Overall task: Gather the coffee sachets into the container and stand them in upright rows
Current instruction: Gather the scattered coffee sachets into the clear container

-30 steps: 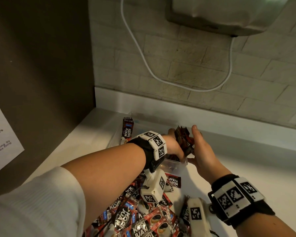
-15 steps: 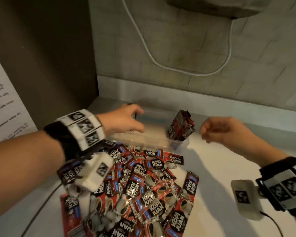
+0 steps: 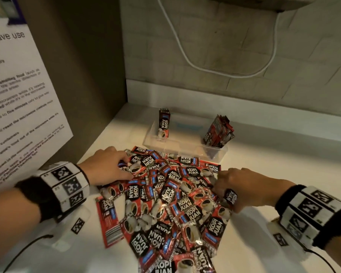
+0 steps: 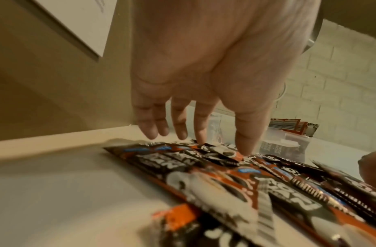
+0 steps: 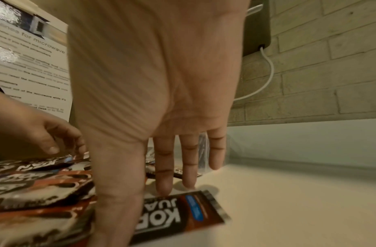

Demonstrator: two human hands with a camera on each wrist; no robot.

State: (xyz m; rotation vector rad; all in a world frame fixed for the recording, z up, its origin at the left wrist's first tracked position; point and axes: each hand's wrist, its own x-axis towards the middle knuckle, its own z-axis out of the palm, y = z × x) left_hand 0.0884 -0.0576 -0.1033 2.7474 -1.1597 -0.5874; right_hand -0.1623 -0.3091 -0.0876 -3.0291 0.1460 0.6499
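Observation:
Several red-and-black Kopi Juan sachets point(image 3: 165, 196) lie in a loose pile on the white counter point(image 3: 264, 174). Behind the pile stands a clear plastic container point(image 3: 185, 152). One sachet point(image 3: 163, 123) is upright at its left end, and a bundle of sachets point(image 3: 219, 133) leans upright at its right end. My left hand point(image 3: 129, 168) rests on the pile's left edge, and the left wrist view shows the straight fingers point(image 4: 200, 133) touching sachets point(image 4: 214, 180). My right hand point(image 3: 222, 192) is on the pile's right edge, its straight fingers point(image 5: 163, 175) touching the counter and one sachet point(image 5: 182, 215).
A brown side panel with a white printed notice point(image 3: 18, 115) closes off the left. The brick back wall point(image 3: 244, 46) carries a white cable point(image 3: 215, 69) hanging from a wall-mounted unit. Bare counter shows to the right of the pile.
Both hands left the bundle standing at the container's right end, drew back toward me and came down on the two sides of the pile.

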